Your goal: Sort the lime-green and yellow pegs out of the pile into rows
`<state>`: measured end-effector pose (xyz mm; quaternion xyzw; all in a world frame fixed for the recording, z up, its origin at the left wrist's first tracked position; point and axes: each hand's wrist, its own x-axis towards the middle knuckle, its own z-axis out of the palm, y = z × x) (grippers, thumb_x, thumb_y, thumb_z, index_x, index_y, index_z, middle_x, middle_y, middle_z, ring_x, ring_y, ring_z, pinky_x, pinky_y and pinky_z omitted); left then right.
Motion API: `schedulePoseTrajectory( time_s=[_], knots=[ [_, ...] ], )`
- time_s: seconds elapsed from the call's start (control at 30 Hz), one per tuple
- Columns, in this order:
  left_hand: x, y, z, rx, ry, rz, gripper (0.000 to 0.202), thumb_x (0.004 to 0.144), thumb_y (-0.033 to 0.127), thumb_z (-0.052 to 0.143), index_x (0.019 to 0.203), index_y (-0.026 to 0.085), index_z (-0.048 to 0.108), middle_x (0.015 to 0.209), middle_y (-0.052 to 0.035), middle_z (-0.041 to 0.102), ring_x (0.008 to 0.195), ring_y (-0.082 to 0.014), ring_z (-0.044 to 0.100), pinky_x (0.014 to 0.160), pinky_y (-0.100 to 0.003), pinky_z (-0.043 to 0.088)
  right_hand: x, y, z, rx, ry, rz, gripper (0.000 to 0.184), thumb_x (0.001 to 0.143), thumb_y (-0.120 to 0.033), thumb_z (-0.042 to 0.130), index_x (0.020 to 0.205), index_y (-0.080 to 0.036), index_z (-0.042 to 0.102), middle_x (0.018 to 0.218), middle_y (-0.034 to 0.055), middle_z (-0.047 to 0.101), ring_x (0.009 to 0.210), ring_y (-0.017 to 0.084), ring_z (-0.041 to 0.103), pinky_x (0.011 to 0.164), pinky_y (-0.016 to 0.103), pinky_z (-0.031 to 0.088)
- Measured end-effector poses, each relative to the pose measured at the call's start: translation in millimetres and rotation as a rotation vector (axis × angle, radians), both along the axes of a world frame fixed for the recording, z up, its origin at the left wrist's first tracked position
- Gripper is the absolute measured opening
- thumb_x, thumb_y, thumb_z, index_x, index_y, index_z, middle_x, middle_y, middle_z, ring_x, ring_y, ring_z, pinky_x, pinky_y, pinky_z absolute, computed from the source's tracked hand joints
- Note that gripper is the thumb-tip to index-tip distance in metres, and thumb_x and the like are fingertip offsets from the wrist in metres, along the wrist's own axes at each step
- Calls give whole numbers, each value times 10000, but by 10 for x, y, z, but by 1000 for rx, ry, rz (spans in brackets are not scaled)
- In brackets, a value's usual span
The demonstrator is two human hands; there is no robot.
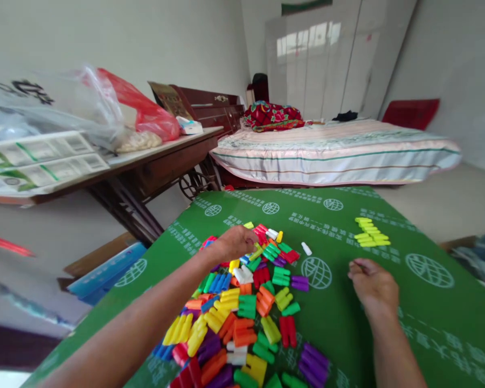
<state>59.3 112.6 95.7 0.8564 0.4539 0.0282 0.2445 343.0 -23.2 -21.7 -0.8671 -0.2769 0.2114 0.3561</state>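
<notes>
My left hand reaches into the far part of a heap of coloured plastic blocks, each shaped like joined finger-like tubes. Its fingers are pinched together on a yellow-green block, though the fingertips partly hide the contact. My right hand hovers low over the green board, right of the heap, with fingers curled in; whatever is inside them is hidden. Beyond it, several yellow-green blocks lie side by side in a group. A lone white block rests between the heap and that group.
The green board carries white lettering and globe prints. To the left stands a sewing-machine table with bags and cartons on it. A bed with a striped sheet is behind the board. Blue boxes lie low at left.
</notes>
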Motion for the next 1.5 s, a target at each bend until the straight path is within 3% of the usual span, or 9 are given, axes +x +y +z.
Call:
schedulePoseTrajectory(
  time_s=[0.17, 0.3, 0.4, 0.5, 0.6, 0.73, 0.97, 1.2, 1.5],
  knots=[
    [914, 27, -64, 138, 105, -193, 152, 677, 179, 513, 684, 167, 665, 584, 40, 552, 608, -106, 490, 547, -200, 346, -43, 34, 16, 47, -28, -14, 356, 782, -405, 477, 1008, -225, 686, 856, 49, 733, 810, 212, 656, 728, 298, 468],
    [1617, 64, -171, 192, 142, -259, 162, 697, 182, 540, 734, 205, 697, 684, 7, 643, 712, -137, 575, 615, -210, 408, -63, 41, 24, 57, -42, 7, 353, 803, -383, 462, 1021, -216, 684, 856, 50, 734, 771, 198, 662, 717, 286, 476],
    [2016, 135, -304, 221, 179, -266, 181, 709, 174, 550, 779, 218, 711, 821, -36, 699, 818, -170, 626, 694, -238, 458, -75, 44, 25, 64, -72, 14, 340, 814, -372, 454, 1006, -220, 691, 832, 45, 735, 756, 192, 665, 689, 274, 478],
    [2263, 203, -441, 234, 214, -270, 214, 731, 156, 540, 832, 218, 718, 945, -66, 712, 916, -189, 643, 770, -258, 483, -86, 50, 33, 61, -99, 7, 321, 816, -363, 459, 988, -235, 698, 803, 32, 735, 746, 188, 667, 672, 265, 477],
    [2356, 238, -538, 238, 241, -273, 257, 748, 149, 536, 918, 229, 712, 1022, -67, 707, 984, -188, 640, 827, -258, 488, -93, 55, 55, 56, -92, 14, 321, 820, -364, 459, 995, -241, 697, 808, 29, 736, 744, 183, 667, 671, 260, 477],
    [2327, 228, -568, 249, 262, -264, 280, 790, 256, 549, 1038, 232, 677, 1118, -75, 682, 1057, -198, 619, 884, -272, 485, -107, 57, 99, 11, -84, 21, 346, 828, -369, 445, 1033, -227, 684, 846, 39, 735, 780, 200, 666, 698, 282, 471],
    [2294, 123, -588, 245, 316, -182, 318, 712, 370, 653, 975, 196, 687, 1065, -99, 695, 1028, -230, 637, 875, -292, 511, -141, 65, 173, -25, -96, 32, 352, 833, -362, 440, 1053, -233, 683, 863, 40, 733, 816, 208, 662, 698, 285, 464],
    [2402, 140, -699, 258, 283, -114, 292, 748, 201, 568, 1019, 187, 674, 1098, -107, 681, 1064, -211, 622, 908, -276, 496, -161, 57, 218, -33, -109, 33, 348, 841, -343, 435, 1061, -232, 680, 906, 37, 731, 842, 197, 664, 706, 269, 465],
    [2718, 276, -780, 258, 207, -123, 317, 772, 173, 541, 1064, 169, 665, 1125, -137, 657, 1061, -219, 621, 897, -269, 493, -186, 58, 285, -71, -161, 40, 337, 851, -337, 436, 1062, -249, 684, 888, 36, 731, 826, 203, 663, 658, 263, 454]
  ],
)
